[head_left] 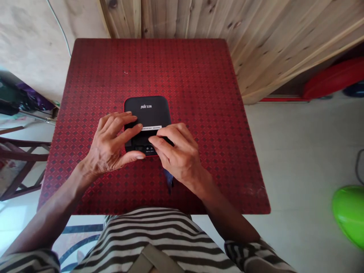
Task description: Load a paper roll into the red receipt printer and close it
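Observation:
A black device (pixel 146 115) with rounded corners and a red rim lies flat on the red patterned table (pixel 204 94). It bears a white logo, a white label strip and a glossy front panel with small marks. My left hand (pixel 109 142) rests on its left side, fingers spread on the top and thumb along the front edge. Over the front right part, my right hand (pixel 179 151) has its fingers closed in a pinch on a dark cloth (pixel 168 180), whose tail hangs out below the palm. Most of the cloth is hidden by that hand.
Wooden planks (pixel 176 19) stand behind the table. To the left is a dark wooden chair (pixel 22 167). A green rounded object (pixel 349 214) and a red one (pixel 332 77) sit on the right over the pale floor (pixel 290 151).

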`<state>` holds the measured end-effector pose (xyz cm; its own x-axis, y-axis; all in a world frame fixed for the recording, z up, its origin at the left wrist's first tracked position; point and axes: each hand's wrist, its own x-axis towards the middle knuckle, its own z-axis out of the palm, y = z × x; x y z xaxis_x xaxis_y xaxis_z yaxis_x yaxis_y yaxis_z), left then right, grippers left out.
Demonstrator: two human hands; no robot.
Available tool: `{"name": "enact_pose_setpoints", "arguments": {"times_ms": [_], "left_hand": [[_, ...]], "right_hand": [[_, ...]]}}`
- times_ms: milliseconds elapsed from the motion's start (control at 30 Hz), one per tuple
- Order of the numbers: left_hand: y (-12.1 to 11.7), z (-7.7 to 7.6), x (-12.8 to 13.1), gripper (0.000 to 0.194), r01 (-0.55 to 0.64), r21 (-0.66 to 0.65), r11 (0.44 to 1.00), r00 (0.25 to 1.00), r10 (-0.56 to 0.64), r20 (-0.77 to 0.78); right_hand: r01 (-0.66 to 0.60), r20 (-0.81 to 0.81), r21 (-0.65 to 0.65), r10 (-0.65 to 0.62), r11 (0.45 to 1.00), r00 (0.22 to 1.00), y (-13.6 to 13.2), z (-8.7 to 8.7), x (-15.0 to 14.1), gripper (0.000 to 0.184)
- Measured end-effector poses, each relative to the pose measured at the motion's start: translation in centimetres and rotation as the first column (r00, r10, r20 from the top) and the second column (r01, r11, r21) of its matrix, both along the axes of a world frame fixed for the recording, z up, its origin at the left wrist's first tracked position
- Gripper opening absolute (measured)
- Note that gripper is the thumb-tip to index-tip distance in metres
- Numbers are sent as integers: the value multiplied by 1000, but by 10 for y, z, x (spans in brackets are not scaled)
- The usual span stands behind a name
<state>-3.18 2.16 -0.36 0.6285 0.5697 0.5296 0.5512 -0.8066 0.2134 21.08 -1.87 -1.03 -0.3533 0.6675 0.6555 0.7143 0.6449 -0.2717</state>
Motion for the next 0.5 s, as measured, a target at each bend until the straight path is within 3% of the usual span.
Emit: {"name": "enact_pose_setpoints", "arguments": {"times_ms": [133, 300, 500], "left_hand": [[1, -5, -1, 85, 19, 57, 998, 999, -17, -29], [-2, -7, -1, 97, 12, 64, 998, 999, -9, -49], [-2, -12, -4, 92, -19, 14, 1000, 995, 20, -93]], "right_hand": [[-2, -14, 18, 2, 1000, 1000, 0, -1, 0, 15], [-15, 9, -32, 16, 999, 1000, -2, 0, 3, 18], [-36, 10, -76, 37, 996, 999, -2, 1, 4, 20]]}}
